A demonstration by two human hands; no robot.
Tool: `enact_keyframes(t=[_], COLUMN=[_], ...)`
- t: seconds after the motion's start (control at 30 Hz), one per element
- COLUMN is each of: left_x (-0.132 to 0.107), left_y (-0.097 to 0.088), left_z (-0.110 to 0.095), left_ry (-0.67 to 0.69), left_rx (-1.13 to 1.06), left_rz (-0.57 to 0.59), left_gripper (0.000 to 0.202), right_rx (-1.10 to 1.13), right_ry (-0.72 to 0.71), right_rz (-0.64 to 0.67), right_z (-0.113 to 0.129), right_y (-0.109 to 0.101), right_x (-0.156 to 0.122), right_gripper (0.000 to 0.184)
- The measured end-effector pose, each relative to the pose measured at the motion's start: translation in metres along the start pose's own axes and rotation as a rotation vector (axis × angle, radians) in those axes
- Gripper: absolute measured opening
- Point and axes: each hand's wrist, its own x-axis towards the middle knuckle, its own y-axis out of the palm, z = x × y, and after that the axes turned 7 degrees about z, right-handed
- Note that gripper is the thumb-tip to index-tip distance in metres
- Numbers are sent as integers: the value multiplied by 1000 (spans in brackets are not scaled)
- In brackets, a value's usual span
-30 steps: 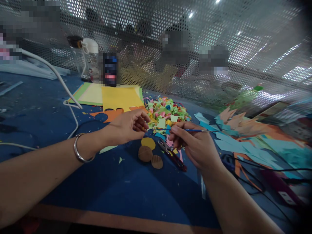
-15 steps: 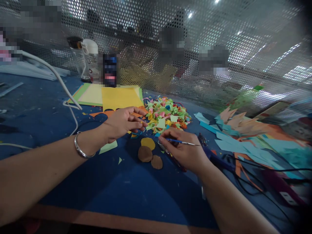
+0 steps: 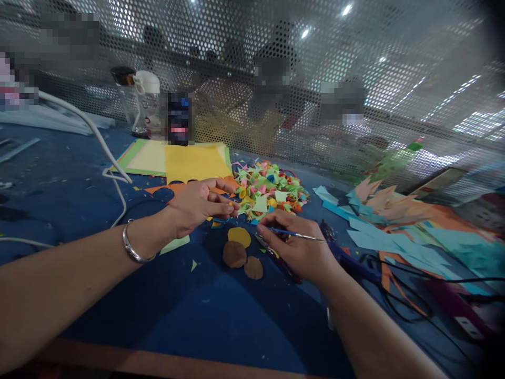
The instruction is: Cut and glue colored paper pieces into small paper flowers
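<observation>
My left hand point(image 3: 199, 205) wears a silver bangle point(image 3: 134, 247) and hovers over the table, thumb and index fingertips together. A tiny yellow speck shows at those fingertips, too small to name. In my right hand point(image 3: 294, 242) is a thin blue-and-silver rod point(image 3: 294, 233), its silver end pointing back over the hand. Below and between the hands lie a yellow paper disc point(image 3: 239, 238) and two brown discs, a larger one point(image 3: 234, 255) and a smaller one point(image 3: 253, 268). Partly under my right hand is a dark red-handled tool point(image 3: 286, 267). Behind both hands spreads a heap of small coloured paper pieces point(image 3: 272, 189).
Stacked paper sheets point(image 3: 197, 160) lie at the back, with a phone point(image 3: 179, 118) and two bottles point(image 3: 148, 105) behind. A perforated metal screen point(image 3: 236, 79) closes off the far side. At right are blue paper strips point(image 3: 386, 242), black cables and a purple power strip point(image 3: 453, 310).
The whole view has shifted slightly, with things appearing a little lower. My left fingertips have turned a little, showing the yellow speck more plainly. The right hand keeps its grip on the rod.
</observation>
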Motion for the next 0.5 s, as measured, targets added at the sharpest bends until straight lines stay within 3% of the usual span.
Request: enact_keyframes(t=[0.5], left_x=[0], left_y=[1], left_z=[3], left_ry=[24], left_rx=[158], left_rz=[-19], left_gripper=[22], right_rx=[66], right_ry=[68], right_rz=[-26], right_z=[-3], right_y=[-4], right_x=[0], right_gripper=[14])
